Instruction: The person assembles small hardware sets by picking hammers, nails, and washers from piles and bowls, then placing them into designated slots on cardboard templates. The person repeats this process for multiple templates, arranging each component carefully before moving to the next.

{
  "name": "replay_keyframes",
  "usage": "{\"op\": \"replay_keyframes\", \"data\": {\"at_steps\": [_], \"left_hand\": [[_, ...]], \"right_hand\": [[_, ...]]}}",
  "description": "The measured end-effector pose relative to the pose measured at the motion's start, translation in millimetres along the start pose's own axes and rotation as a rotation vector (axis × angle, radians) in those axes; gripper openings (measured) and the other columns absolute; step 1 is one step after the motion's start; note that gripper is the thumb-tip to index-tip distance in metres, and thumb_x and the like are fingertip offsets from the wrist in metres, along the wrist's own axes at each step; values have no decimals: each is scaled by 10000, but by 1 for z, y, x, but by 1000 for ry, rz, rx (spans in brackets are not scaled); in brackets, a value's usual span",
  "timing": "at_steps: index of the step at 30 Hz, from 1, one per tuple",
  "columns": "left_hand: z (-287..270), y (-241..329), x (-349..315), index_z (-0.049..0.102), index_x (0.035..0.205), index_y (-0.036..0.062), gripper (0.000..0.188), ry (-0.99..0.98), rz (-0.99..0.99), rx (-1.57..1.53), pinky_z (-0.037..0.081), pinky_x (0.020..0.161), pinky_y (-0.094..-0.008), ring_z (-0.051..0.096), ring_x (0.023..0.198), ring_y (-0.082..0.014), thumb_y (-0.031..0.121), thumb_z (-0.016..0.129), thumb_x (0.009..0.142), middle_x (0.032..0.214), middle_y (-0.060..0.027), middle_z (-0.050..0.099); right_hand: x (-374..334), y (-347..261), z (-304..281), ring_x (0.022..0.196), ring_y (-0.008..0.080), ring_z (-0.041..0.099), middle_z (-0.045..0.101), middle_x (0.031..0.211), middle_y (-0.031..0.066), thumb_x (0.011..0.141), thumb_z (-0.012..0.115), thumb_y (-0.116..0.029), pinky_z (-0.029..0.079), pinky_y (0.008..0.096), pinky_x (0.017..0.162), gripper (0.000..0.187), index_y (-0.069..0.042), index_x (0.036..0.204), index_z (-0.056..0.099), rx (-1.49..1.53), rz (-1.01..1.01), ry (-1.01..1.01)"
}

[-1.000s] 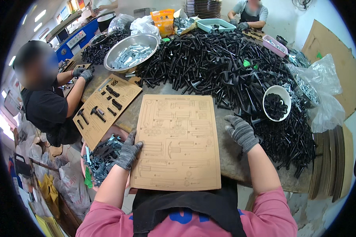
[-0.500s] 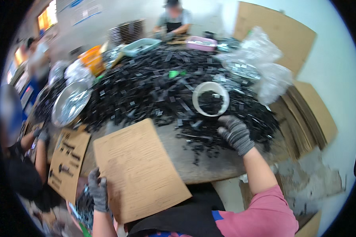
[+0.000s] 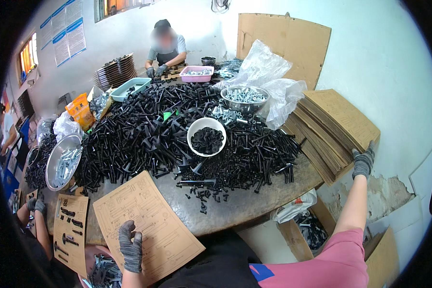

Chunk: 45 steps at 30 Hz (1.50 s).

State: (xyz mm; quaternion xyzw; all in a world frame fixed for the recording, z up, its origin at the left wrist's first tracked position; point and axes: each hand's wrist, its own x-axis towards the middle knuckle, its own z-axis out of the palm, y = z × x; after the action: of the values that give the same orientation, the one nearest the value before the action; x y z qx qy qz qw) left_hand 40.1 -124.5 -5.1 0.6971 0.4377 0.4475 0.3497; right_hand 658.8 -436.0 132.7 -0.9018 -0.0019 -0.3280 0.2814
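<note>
"What takes up the most room?"

"The worktop (image 3: 235,209), crossing the middle of the frame, with a heap of black metal parts (image 3: 134,127) over much of it."

"And next in size?"

"The cardboard stack (image 3: 343,115) at the right of the frame, printed sheets with the long axis slanting from upper left down to lower right. It lies up and to the left of the right hand (image 3: 364,162), which is at its lower right corner. That hand is far nearer; the left one is well apart from it."

"Is there a loose sheet too?"

"Yes, a single printed card (image 3: 165,228), lower left of centre, slanting the same way, its upper part over the worktop. The left hand (image 3: 130,247) is over its lower left side, fingers loosely bent, thumb apart, pinching nothing that I can see."

"How does the right hand stand?"

"Fingers up at the corner, thumb apart from them. I cannot tell whether a sheet is pinched between."

"What else is hard to make out?"

"Whether the left hand touches the card, since it covers part of it. The fine print is too small to follow, and the stack's underside is hidden."
</note>
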Motion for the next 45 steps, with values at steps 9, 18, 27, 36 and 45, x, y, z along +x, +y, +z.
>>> {"op": "replay_keyframes", "data": {"at_steps": [9, 18, 27, 36, 45], "left_hand": [[-14, 5, -23, 486, 1093, 20, 358, 48, -49, -18, 440, 736, -274, 506, 906, -171, -15, 530, 739, 1033, -69, 507], [-18, 7, -28, 515, 1044, 26, 311, 83, -67, -31, 455, 732, -268, 531, 868, -166, 28, 568, 737, 969, -66, 525], [-8, 15, -20, 556, 1016, 32, 294, 51, -11, 117, 487, 692, -288, 572, 829, -186, 60, 598, 726, 957, -111, 546], [-13, 27, -25, 539, 1065, 46, 313, -3, -55, 127, 466, 716, -279, 568, 840, -195, 117, 596, 765, 943, -113, 552], [-20, 16, -32, 527, 1062, 24, 298, 8, -181, -46, 453, 760, -270, 547, 862, -163, 53, 589, 771, 955, -93, 557]], "right_hand": [[7, -5, -15, 979, 267, 534, 551, 1077, 119, 668, 694, -212, 394, 347, 867, 558, -154, 1179, 478, -232, -156, -162], [-20, -9, -17, 780, 229, 563, 609, 772, 59, 656, 682, -272, 385, 341, 832, 405, -134, 1024, 584, -259, -592, 90], [9, 66, 21, 1188, 260, 363, 401, 1282, 102, 689, 616, -145, 256, 371, 1019, 616, -112, 1262, 394, 134, -843, -56], [18, 40, 2, 1178, 287, 363, 449, 1222, 126, 664, 517, 2, 239, 433, 1022, 553, -71, 1208, 451, -79, -1104, 19], [31, -17, -11, 1164, 240, 382, 465, 1213, 81, 772, 395, 99, 264, 362, 1023, 460, -42, 1207, 452, 109, -925, 112]]}}
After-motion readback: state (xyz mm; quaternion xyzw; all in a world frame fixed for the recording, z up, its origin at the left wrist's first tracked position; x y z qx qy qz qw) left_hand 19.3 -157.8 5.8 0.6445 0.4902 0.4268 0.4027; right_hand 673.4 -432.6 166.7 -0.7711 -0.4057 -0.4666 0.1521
